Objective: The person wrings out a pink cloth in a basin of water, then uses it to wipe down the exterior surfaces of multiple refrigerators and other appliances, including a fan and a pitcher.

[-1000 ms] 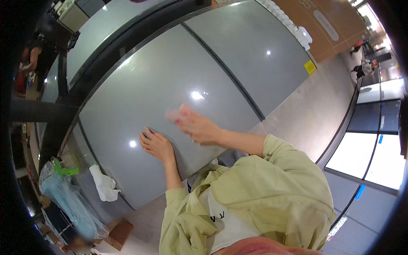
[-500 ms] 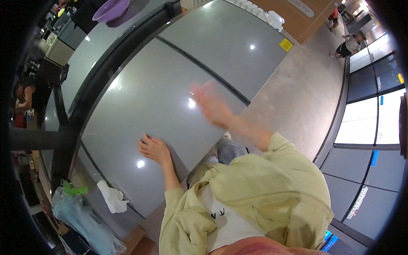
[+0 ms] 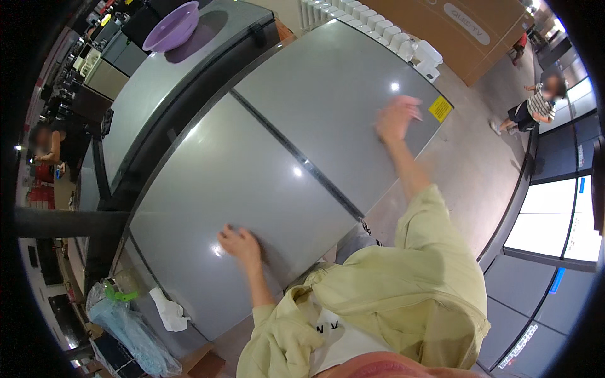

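Observation:
A large glossy grey panelled surface (image 3: 214,170), split by dark seams, lies in front of me. My left hand (image 3: 241,246) is on its near part, fingers spread and slightly bent, touching the panel and holding nothing. My right hand (image 3: 397,120) is stretched out over the far panel, close to the yellow label (image 3: 440,109) at its corner. The fingers there point right and look loosely extended, a little blurred; I make out nothing held. Whether this hand touches the panel I cannot tell.
A purple basin (image 3: 171,28) sits on another grey unit at the back left. White radiators (image 3: 372,19) and a big cardboard box (image 3: 454,28) stand beyond. Crumpled white tissue (image 3: 169,310) and a plastic bag (image 3: 135,340) lie lower left. A person (image 3: 526,107) walks at the right.
My right hand has swept away from me and to the right, from the middle panel onto the far one. The left hand has shifted slightly nearer to me; the view has tilted a little.

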Demonstrator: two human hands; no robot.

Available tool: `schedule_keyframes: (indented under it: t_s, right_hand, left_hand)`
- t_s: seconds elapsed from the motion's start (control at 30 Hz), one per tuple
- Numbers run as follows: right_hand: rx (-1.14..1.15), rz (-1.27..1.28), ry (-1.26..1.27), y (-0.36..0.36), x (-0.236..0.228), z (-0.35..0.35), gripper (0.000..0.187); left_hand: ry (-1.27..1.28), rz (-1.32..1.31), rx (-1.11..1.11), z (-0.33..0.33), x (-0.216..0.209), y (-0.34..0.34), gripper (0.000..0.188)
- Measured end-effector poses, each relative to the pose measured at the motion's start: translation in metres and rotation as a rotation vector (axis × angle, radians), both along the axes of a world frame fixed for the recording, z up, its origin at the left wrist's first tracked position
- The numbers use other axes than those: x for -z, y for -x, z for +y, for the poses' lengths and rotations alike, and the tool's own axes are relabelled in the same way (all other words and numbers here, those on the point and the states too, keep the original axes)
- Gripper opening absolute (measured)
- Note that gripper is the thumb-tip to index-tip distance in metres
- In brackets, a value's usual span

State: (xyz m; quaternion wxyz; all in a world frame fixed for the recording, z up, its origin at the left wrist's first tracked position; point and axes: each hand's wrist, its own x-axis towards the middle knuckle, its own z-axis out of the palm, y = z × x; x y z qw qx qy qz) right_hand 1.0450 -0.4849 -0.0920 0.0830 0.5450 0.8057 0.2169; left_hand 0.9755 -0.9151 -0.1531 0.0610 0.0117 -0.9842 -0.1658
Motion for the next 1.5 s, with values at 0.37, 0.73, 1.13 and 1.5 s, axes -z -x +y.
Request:
schedule_keyframes:
  t_s: [0.37, 0.73, 1.13, 1.5]
  right_hand:
    - [-1.282, 0.588, 0.336, 0.094, 0.068, 0.055, 0.045]
    - [-1.618, 0.883, 1.045, 0.204, 0.071, -0.035, 0.037]
    - [-0.609, 0.626, 0.049, 0.287, 0.065, 0.272, 0.057]
    - [-1.948, 0.532, 1.068, 0.239, 0.030, -0.080, 0.052]
  left_hand:
    - [0.150, 0.124, 0.122, 0.136, 0.010, 0.021, 0.049]
    - [0.162, 0.074, 0.086, 0.140, -0.008, 0.013, 0.048]
    - [0.159, 0.043, 0.052, 0.160, -0.024, 0.014, 0.048]
    - [0.151, 0.064, 0.099, 0.146, -0.019, 0.015, 0.045]
